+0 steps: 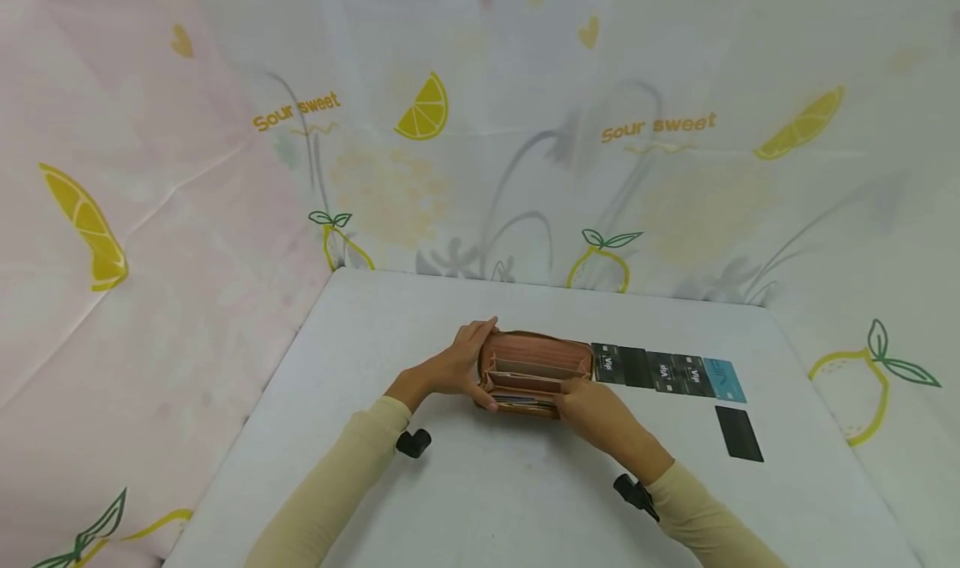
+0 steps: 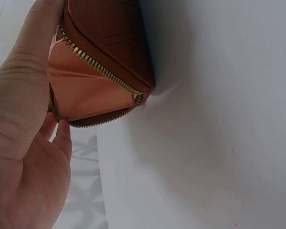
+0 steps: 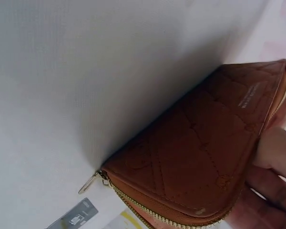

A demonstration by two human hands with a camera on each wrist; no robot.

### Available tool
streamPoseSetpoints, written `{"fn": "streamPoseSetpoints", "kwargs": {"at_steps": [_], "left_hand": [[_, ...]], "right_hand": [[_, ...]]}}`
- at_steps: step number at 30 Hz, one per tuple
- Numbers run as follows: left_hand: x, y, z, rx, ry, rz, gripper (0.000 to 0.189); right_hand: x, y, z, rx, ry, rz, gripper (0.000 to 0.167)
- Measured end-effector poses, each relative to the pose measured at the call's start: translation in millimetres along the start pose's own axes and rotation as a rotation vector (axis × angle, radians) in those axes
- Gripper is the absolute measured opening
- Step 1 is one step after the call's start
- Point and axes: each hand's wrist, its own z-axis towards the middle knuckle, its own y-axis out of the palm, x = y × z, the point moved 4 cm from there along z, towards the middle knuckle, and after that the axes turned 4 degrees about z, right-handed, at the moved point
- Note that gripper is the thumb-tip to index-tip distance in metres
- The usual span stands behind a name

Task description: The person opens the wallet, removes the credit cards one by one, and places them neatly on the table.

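Observation:
A brown zip-around wallet (image 1: 536,347) stands spread apart on the white table, its pinkish lining and dividers facing up. In the left wrist view the brass zip teeth (image 2: 102,68) and folded side gusset (image 2: 86,93) show. My left hand (image 1: 453,366) holds the wallet's left end, thumb at the front edge and fingers at the back. At the front right my right hand (image 1: 600,414) grips the front panel, thumb on the outer face and the other fingers on the inner side. Several cards (image 1: 521,400) poke up along the front slots between my hands. A zip pull (image 3: 89,182) hangs at one corner.
To the wallet's right runs a row of several black cards (image 1: 663,373), some marked Vip, ending in a blue card (image 1: 723,380). Below it lies a separate black card (image 1: 738,434). A lemon-printed cloth (image 1: 487,134) hangs behind the white table (image 1: 510,501).

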Motion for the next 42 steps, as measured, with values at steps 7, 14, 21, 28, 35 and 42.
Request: {"fn": "streamPoseSetpoints", "kwargs": {"at_steps": [7,14,21,28,35,42], "left_hand": [[-1.3,-0.8,-0.7,0.004,0.008,-0.011,0.144],[2.0,-1.7,-0.3,0.007,0.016,-0.013,0.144],[2.0,-0.6,0.2,0.012,0.014,0.008,0.144],[1.7,-0.1,-0.2,0.015,0.018,0.006,0.144],[0.2,-0.2,-0.6,0.018,0.009,0.009,0.144],[-0.5,0.9,1.2,0.018,0.022,0.005,0.144]], "right_hand": [[-1,-11,-6.9,0.164,-0.077,0.036,0.012],[7,-35,-22.0,0.344,-0.084,0.230,0.016],[44,-43,-46.6,0.478,0.182,0.535,0.021],[77,-29,-75.0,0.484,0.569,0.654,0.011],[101,-4,-96.2,0.378,0.831,0.894,0.017],[109,32,-109.0,0.168,1.000,1.072,0.025]]}}
